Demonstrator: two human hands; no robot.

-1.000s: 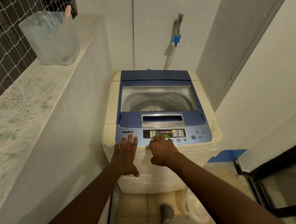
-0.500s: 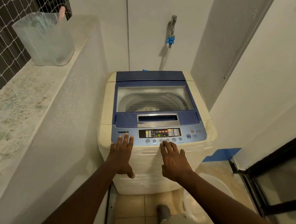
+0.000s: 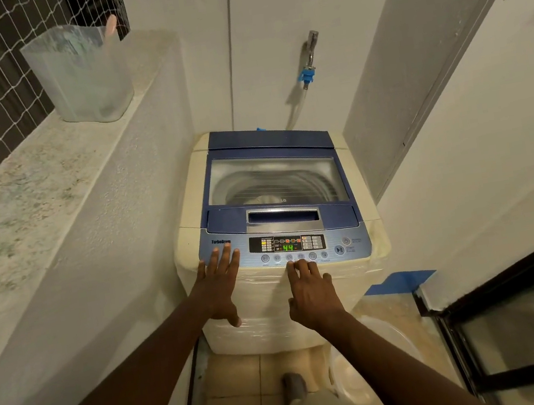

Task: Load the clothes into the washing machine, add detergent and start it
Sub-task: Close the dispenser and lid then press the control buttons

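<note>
A cream top-loading washing machine (image 3: 192, 248) with a blue lid and control panel (image 3: 331, 248) stands in a narrow nook. Its glass lid (image 3: 276, 180) is down, and the drum shows through it. The display reads 44 in green. My left hand (image 3: 218, 282) rests flat, fingers spread, on the panel's left end. My right hand (image 3: 309, 286) hovers at the panel's front edge, with straight fingers reaching the row of round buttons under the display.
A frosted plastic container (image 3: 84, 77) sits on the stone ledge (image 3: 16, 205) at left, by a net. A tap with a blue hose fitting (image 3: 307, 75) is on the back wall. A white basin (image 3: 370, 370) lies on the tiled floor, a black-framed glass door (image 3: 519, 320) at right.
My right hand uncurled from a knuckled press on the buttons and drew back slightly, fingers now straight. The display went from 4 to 44. My left hand stayed in place.
</note>
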